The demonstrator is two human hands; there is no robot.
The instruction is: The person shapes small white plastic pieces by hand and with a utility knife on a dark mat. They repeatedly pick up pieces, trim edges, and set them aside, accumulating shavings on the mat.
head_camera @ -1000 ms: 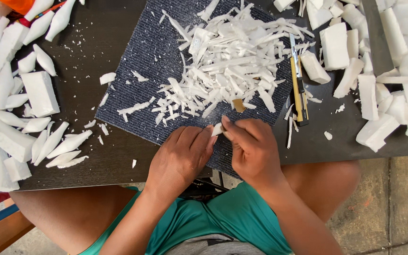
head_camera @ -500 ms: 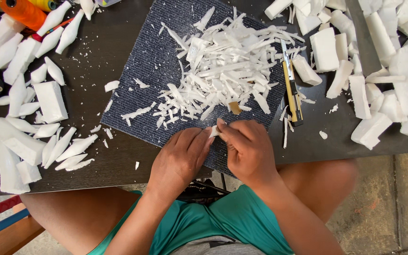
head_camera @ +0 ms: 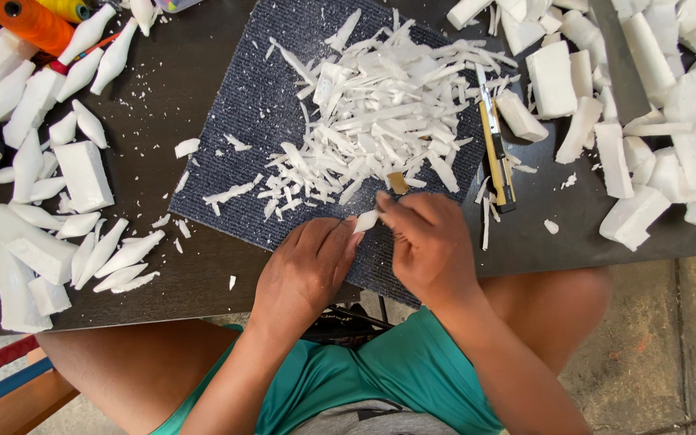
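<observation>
Unmoved — foam piece (head_camera: 366, 220) pinched between left hand (head_camera: 306, 270), right hand (head_camera: 428, 246).

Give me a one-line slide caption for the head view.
Both hands, left hand and right hand, work a small white foam piece over a dark mat strewn with shavings.

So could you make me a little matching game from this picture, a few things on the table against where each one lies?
Things:
1. heap of thin white foam shavings
2. yellow utility knife
3. orange thread spool
4. small white foam piece

Places:
A. far left corner
B. between both hands
C. on the dark blue ribbed mat
D. beside the mat's right edge

Pairs: 1-C, 2-D, 3-A, 4-B
</observation>
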